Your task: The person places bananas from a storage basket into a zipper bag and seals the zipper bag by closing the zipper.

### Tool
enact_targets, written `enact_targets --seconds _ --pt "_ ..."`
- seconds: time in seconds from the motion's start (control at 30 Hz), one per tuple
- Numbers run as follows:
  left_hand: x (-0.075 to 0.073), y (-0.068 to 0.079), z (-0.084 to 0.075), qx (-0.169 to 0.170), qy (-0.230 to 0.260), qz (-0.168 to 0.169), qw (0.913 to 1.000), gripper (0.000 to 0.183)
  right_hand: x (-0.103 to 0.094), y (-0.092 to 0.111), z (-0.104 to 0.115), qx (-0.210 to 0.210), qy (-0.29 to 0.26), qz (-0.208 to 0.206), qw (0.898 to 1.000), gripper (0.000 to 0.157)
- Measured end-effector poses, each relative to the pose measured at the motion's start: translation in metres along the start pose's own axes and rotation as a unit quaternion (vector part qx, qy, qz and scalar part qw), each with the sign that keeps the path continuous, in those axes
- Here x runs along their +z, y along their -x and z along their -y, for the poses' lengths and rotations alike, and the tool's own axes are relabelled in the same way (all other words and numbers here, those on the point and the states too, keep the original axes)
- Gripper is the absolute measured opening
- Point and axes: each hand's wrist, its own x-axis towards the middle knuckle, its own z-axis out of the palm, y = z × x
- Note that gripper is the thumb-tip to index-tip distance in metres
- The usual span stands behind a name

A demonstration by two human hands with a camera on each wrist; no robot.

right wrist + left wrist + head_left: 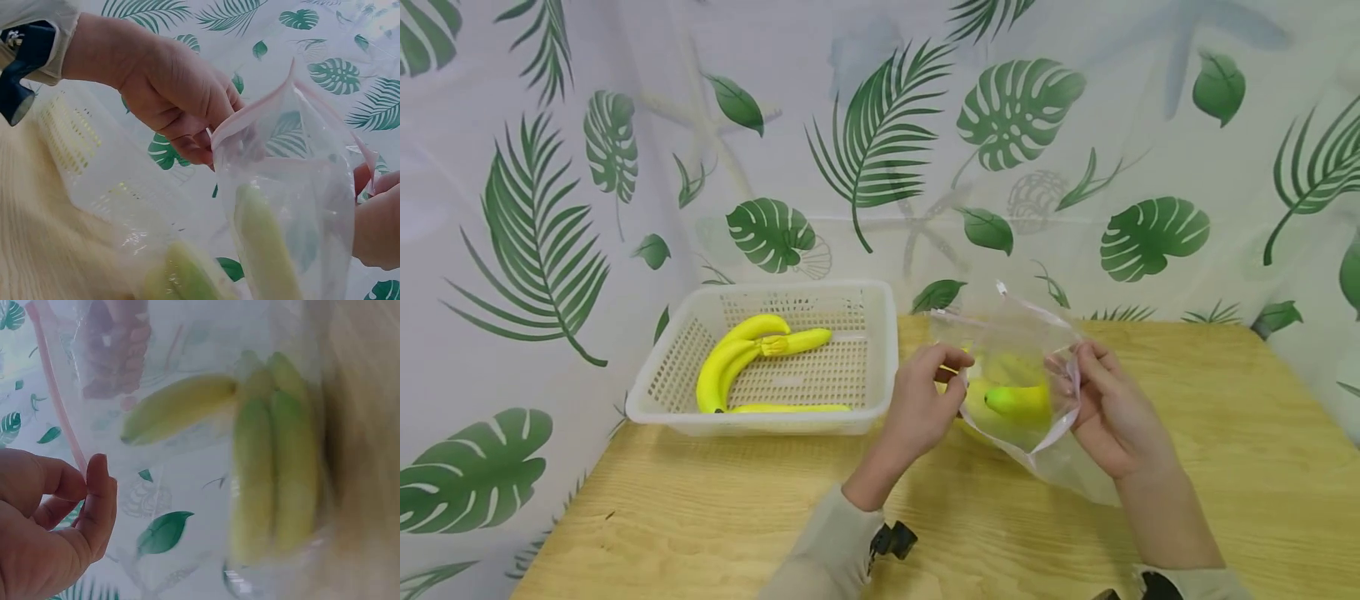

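Observation:
A clear plastic zip bag (1009, 433) with a pinkish top edge is held open above the wooden table. The left hand (925, 404) pinches its rim on the left between thumb and fingers, shown closer in the left wrist view (69, 515). On the opposite side, the right hand (1123, 421) grips the rim. Inside the bag lies a bunch of bananas (273, 481), and a banana (181, 407) slants beside its top. The right wrist view shows a banana (265, 244) upright through the plastic.
To the left stands a white perforated plastic basket (891, 333). It holds a bunch of yellow bananas (718, 362) and a banana (790, 408) along its near wall. Behind the table (700, 508) hangs a leaf-patterned cloth (880, 275), which also runs down both sides.

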Motion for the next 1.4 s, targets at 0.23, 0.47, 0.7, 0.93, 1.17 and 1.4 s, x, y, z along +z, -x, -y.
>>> enact_targets --seconds 0.23,0.47,0.7,0.93,1.17,1.4 --pt "-0.012 -0.047 -0.051 0.047 -0.091 0.045 0.9937 0.024 0.009 -0.01 0.044 0.035 -0.13 0.082 0.987 0.03" --pt "-0.016 -0.074 -0.105 0.104 -0.172 0.057 0.9779 0.028 0.041 -0.011 0.099 -0.002 -0.128 0.037 0.991 0.016" --pt "-0.007 -0.065 -0.091 0.09 -0.174 0.062 0.9787 0.027 0.037 -0.015 0.108 0.003 -0.084 0.054 0.995 0.018" --pt "0.019 -0.04 -0.047 -0.001 -0.094 0.057 0.994 0.026 0.003 -0.013 0.08 0.053 -0.085 0.054 0.994 0.025" --pt "0.041 -0.008 -0.017 -0.094 0.012 0.036 0.9948 0.027 -0.024 0.0 0.048 0.084 -0.107 0.038 0.99 0.025" --pt "0.045 0.01 0.005 -0.105 0.094 0.038 0.9893 0.031 -0.033 0.01 0.023 0.077 -0.162 0.027 0.983 0.026"
